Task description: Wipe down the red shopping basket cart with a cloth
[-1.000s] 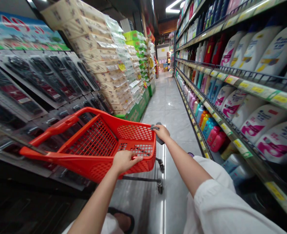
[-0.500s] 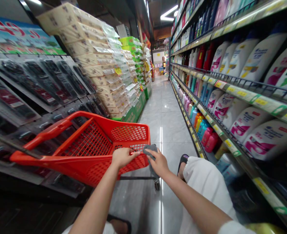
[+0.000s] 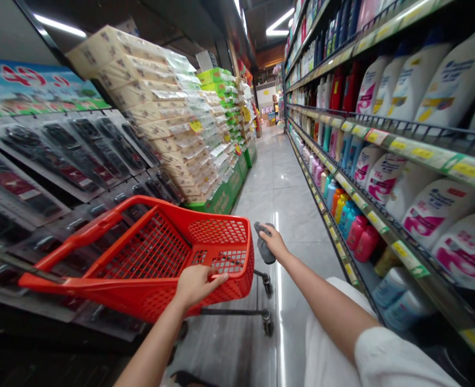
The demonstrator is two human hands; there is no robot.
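A red plastic shopping cart (image 3: 141,290) stands in front of me, its basket walls pierced with a grid of holes. My left hand (image 3: 197,285) is closed over the near side rim of the basket, the thumb lying outside along it. To the right of the cart's front end, my right hand (image 3: 274,243) grips a grey cloth (image 3: 265,248), which hangs partly below the fingers. The cloth appears to be apart from the cart. Nothing lies in the visible part of the basket.
On the right runs a long shelf (image 3: 398,144) of shampoo bottles (image 3: 434,215). Stacked tissue packs (image 3: 157,107) rise on the left, behind hanging blister packs (image 3: 68,150). A tiled aisle floor (image 3: 278,188) stretches ahead. The cart's wheels (image 3: 267,322) show below its front.
My right hand has moved off the cart's front corner with the grey cloth, away to the right. My left hand stays on the side rim, lower in view.
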